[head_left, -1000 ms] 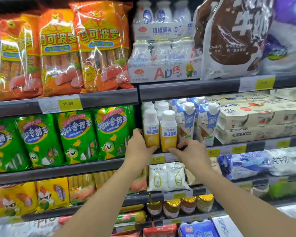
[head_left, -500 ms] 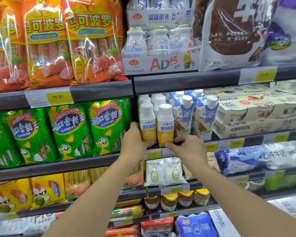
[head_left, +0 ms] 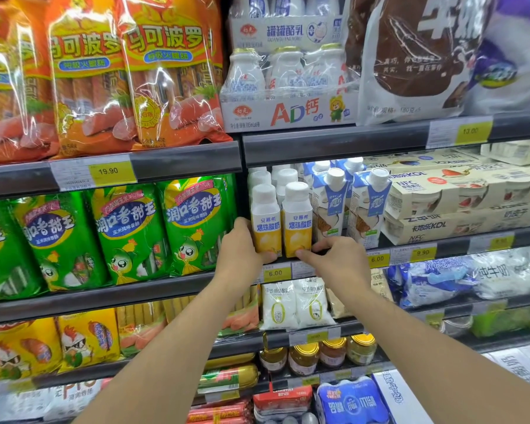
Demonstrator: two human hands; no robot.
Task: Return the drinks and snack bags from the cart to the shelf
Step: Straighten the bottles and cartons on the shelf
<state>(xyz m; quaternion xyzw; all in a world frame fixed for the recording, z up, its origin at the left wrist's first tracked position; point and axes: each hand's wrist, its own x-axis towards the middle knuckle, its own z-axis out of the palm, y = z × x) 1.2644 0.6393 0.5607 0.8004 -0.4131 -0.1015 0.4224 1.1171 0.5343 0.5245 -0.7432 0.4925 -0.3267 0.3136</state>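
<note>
Two yellow-and-white yogurt drink bottles stand side by side at the front of the middle shelf [head_left: 441,244]. My left hand [head_left: 240,249] wraps the base of the left bottle [head_left: 265,221]. My right hand [head_left: 334,260] touches the base of the right bottle [head_left: 297,220] with thumb and fingertips. More white-capped bottles stand in rows behind them. Both forearms reach up from the bottom of the view. The cart is out of view.
Blue-and-white drink cartons [head_left: 332,203] stand just right of the bottles, then stacked yogurt multipacks [head_left: 459,206]. Green corn sausage bags [head_left: 193,228] fill the shelf to the left. Orange sausage bags [head_left: 166,71] and milk packs [head_left: 288,87] sit above; jars [head_left: 303,356] below.
The two bottles have slid a little further back on the shelf under both hands. The view has tilted slightly up and closer; my hands keep their places at the bottle bases.
</note>
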